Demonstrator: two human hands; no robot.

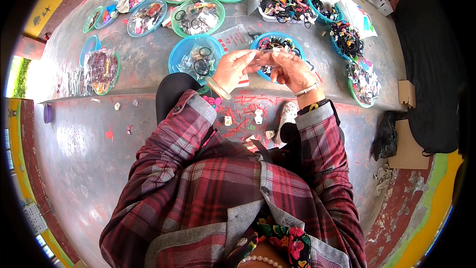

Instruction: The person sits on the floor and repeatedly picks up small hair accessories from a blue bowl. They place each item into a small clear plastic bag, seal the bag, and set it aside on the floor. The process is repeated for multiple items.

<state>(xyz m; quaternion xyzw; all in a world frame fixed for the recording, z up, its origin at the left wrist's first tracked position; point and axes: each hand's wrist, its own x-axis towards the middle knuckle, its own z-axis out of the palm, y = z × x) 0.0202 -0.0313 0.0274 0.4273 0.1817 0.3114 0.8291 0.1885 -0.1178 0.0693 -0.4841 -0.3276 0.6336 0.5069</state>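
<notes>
Both my hands are raised in front of me, fingertips nearly meeting. My left hand (229,72) pinches with thumb and fingers. My right hand (292,72) is closed in a pinch opposite it. What lies between them is too small and blurred to name. Just left of my hands stands a blue basin (174,58) with black hair ties (201,67) in clear bags. Behind my right hand is another blue basin (254,45) of dark, colourful hair ties, partly hidden by that hand. A printed plastic bag (232,37) lies flat between the basins.
Several basins of bagged accessories line the raised grey ledge (144,59). A white tray (270,19) of black hair ties stands at the back. To the right are a green-rimmed basin (353,92) and a long black bag (426,69). Red scraps and white cards (258,115) litter the floor.
</notes>
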